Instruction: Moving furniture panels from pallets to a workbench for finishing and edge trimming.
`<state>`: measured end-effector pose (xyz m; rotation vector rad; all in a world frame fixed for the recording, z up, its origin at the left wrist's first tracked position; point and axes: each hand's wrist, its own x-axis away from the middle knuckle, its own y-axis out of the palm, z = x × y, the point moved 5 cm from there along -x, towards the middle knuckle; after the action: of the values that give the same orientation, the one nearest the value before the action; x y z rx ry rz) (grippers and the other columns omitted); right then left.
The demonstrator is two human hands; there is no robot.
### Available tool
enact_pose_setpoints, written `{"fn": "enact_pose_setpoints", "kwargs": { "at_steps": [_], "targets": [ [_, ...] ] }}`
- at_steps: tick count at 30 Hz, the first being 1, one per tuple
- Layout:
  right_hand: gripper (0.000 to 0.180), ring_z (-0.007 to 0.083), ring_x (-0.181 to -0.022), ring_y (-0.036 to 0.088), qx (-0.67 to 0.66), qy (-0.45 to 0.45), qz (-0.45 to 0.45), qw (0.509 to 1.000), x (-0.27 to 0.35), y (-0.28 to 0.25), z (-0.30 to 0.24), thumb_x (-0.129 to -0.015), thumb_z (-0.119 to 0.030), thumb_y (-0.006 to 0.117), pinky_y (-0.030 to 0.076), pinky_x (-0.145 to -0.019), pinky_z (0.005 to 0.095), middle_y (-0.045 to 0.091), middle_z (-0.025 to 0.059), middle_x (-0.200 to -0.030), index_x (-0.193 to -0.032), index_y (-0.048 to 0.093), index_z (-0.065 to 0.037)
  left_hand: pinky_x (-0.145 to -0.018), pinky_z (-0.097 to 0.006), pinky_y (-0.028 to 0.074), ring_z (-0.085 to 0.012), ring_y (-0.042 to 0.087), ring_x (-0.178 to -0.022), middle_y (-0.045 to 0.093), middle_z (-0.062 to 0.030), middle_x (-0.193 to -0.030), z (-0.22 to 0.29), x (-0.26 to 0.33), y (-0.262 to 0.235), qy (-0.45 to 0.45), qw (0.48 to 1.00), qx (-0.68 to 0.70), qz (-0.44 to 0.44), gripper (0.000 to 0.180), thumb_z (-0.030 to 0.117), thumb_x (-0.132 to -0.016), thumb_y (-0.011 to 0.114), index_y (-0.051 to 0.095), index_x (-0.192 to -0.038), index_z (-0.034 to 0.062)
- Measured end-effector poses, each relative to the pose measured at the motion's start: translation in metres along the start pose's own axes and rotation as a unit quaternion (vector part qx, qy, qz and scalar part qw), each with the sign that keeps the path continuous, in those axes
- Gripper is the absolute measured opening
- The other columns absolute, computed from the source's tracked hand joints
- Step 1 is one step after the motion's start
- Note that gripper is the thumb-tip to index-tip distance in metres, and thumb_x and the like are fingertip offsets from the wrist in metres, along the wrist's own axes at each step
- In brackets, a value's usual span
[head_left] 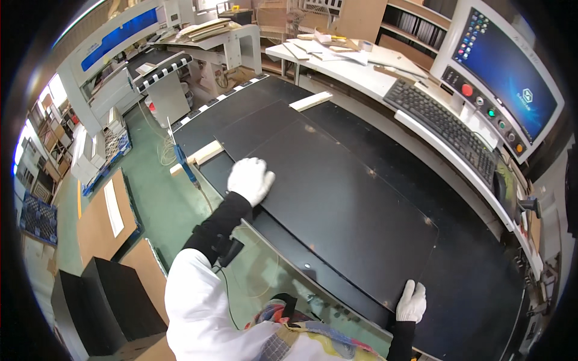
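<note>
A large rectangular black panel [337, 198] lies flat on a black worktable [469, 289], with pale worn spots along its edges. My left hand [250, 180], in a white glove, closes over the panel's long near edge, toward its far left end. At the near right corner, my right hand [411, 302], gloved the same way, holds the panel's short edge with its fingers together. Its fingertips point away from me. The undersides of both grips are hidden.
Pale wooden strips lie at the table's left edge [205, 153] and far side [310, 101]. A blue-handled tool [185, 163] hangs by the left strip. Along the right stand a keyboard [442, 123] and a monitor [506, 66] with buttons. Brown boards [99, 222] lean at the left.
</note>
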<state>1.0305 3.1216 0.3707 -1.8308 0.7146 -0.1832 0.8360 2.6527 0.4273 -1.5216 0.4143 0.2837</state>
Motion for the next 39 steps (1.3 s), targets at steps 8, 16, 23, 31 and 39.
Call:
{"fn": "enact_pose_setpoints", "kwargs": {
  "at_steps": [8, 16, 23, 31, 39],
  "targets": [
    [0.048, 0.0423, -0.093, 0.062, -0.016, -0.036, -0.038, 0.998, 0.014, 0.04, -0.112, -0.093, -0.037, 0.052, 0.049, -0.082, 0.0454, 0.063, 0.0291, -0.101, -0.113, 0.057, 0.006, -0.093, -0.043, 0.038, -0.032, 0.05, -0.103, 0.053, -0.0159, -0.102, -0.081, -0.043, 0.029, 0.024, 0.997, 0.069, 0.013, 0.034, 0.024, -0.085, 0.055, 0.053, -0.107, -0.0011],
    [0.049, 0.0361, -0.065, 0.065, -0.024, -0.009, -0.148, 0.989, -0.014, 0.042, -0.15, -0.092, -0.05, 0.044, 0.052, -0.061, 0.046, 0.064, 0.019, -0.066, -0.094, 0.056, -0.002, -0.106, -0.04, 0.033, -0.0349, 0.048, -0.123, 0.053, -0.0251, -0.127, -0.056, -0.105, 0.042, -0.055, 0.958, 0.218, -0.179, 0.046, 0.025, -0.09, 0.049, 0.053, -0.122, -0.0073],
    [0.038, 0.0384, -0.08, 0.063, -0.201, -0.037, -0.164, 0.965, 0.017, 0.019, -0.12, -0.093, -0.041, 0.042, 0.05, -0.07, 0.0493, 0.062, 0.019, -0.079, -0.1, 0.057, -0.007, -0.089, -0.044, 0.048, -0.0383, 0.06, -0.1, 0.063, -0.0237, -0.107, 0.032, -0.063, 0.035, 0.24, 0.963, 0.122, -0.005, 0.042, 0.036, -0.091, 0.054, 0.063, -0.108, -0.0022],
    [0.037, 0.0379, -0.098, 0.06, -0.302, 0.257, 0.002, 0.918, 0.249, -0.023, 0.058, -0.088, -0.033, 0.044, 0.047, -0.086, 0.0453, 0.064, 0.0205, -0.102, -0.106, 0.062, -0.006, -0.099, -0.046, 0.042, -0.0384, 0.054, -0.112, 0.058, -0.0235, -0.12, 0.352, 0.129, -0.079, 0.617, 0.65, 0.436, -0.083, 0.04, 0.025, -0.092, 0.056, 0.058, -0.12, -0.0038],
    [0.029, 0.0385, -0.092, 0.063, -0.016, 0.816, 0.299, 0.494, 0.737, -0.128, 0.209, -0.079, -0.026, 0.052, 0.049, -0.083, 0.0469, 0.065, 0.0226, -0.094, -0.088, 0.068, -0.004, -0.097, -0.042, 0.044, -0.035, 0.056, -0.111, 0.058, -0.0189, -0.121, 0.516, 0.519, -0.168, 0.812, 0.285, 0.458, -0.223, 0.044, 0.005, -0.079, 0.063, 0.057, -0.122, 0.0009]
  ]
}}
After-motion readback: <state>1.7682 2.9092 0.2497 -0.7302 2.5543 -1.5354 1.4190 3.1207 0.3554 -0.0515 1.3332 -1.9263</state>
